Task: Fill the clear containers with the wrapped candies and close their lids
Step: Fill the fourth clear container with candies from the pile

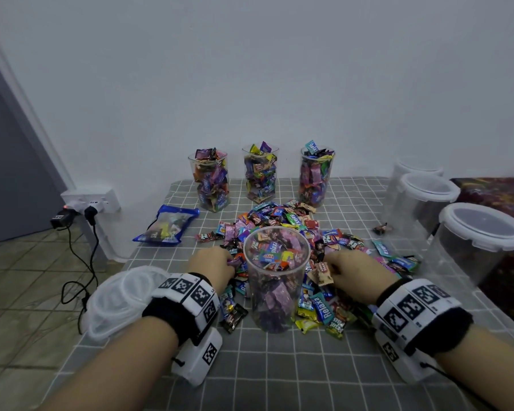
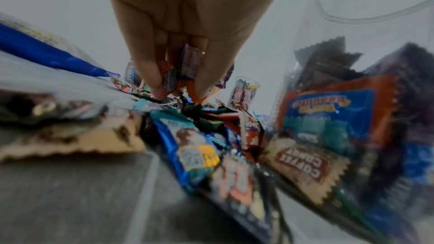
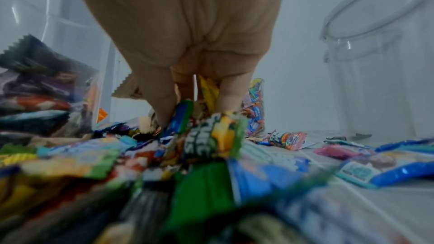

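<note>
Head view: the open clear container (image 1: 275, 280), partly filled with wrapped candies, stands upright on the grey checked tablecloth (image 1: 279, 375), at the near edge of the loose candy pile (image 1: 294, 226). The left hand (image 1: 212, 266) sits just left of the container, fingers curled down into the pile around several candies. The right hand (image 1: 356, 272) sits just right of it, pinching a beige-wrapped candy (image 1: 321, 272) beside the container wall. Three full, lidless containers (image 1: 260, 173) stand in a row near the wall. Three empty lidded containers (image 1: 475, 241) line the right edge. A stack of loose lids (image 1: 122, 301) lies at the left edge, and a blue candy bag (image 1: 168, 225) lies farther back on that side.

Left wrist view: the left hand's fingers (image 2: 150, 73) close around a small bunch of wrappers, fingertips in the pile. The container wall (image 2: 352, 118) is close on the right, with a coffee candy wrapper showing through.

Right wrist view: the right hand's fingers (image 3: 162, 103) dig into the pile, with yellow and beige wrappers held between them. An empty lidded container (image 3: 380, 66) stands to the right.
</note>
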Action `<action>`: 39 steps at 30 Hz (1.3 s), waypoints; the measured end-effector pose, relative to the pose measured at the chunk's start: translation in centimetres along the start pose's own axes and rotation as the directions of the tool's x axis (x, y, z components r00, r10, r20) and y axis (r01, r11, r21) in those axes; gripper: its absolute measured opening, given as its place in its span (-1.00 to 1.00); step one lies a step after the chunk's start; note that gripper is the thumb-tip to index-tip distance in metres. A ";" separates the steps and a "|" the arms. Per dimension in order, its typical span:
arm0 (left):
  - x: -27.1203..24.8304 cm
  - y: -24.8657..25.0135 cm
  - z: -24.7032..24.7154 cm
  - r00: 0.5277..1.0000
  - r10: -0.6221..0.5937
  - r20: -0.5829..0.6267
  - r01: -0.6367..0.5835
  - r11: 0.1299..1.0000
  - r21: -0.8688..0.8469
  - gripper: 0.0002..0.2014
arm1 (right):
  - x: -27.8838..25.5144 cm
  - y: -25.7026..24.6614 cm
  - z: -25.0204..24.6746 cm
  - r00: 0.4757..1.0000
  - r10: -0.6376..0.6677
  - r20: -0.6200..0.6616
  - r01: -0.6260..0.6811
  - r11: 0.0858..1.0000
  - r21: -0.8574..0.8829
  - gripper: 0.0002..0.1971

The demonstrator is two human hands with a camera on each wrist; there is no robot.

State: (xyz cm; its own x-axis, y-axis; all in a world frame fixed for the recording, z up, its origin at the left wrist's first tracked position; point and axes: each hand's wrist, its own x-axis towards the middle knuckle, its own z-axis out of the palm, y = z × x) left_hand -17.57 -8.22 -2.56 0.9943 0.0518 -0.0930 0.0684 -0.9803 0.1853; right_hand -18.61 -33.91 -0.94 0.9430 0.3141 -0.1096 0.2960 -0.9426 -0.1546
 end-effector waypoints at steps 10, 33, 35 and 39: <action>-0.7 0.3 -0.1 0.987 0.055 -0.150 -0.068 0.994 -0.085 -0.78 | -0.4 0.6 -0.8 0.993 0.076 -0.088 -0.059 0.982 0.177 -0.94; -1.0 0.4 -0.1 0.976 0.067 -0.207 -0.100 0.984 -0.151 -0.80 | -3.6 -5.6 -7.9 0.811 -0.007 -0.585 0.404 0.730 0.551 -0.97; -1.2 0.5 -0.1 0.974 0.069 -0.213 -0.105 0.982 -0.158 -0.80 | -3.6 -6.5 -7.4 0.804 -0.065 -0.591 0.434 0.743 0.509 -0.97; -1.4 0.7 -0.2 0.970 0.076 -0.231 -0.116 0.980 -0.164 -0.81 | -3.0 -7.4 -6.1 0.787 -0.182 -0.589 0.480 0.780 0.400 -0.97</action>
State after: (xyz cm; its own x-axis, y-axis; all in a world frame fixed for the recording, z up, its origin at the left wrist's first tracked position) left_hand -18.93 -8.91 -2.06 0.9885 0.0198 0.1500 -0.0347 -0.9352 0.3523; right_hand -22.71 -28.53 6.54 0.7780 0.3524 0.5201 0.6230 -0.5394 -0.5664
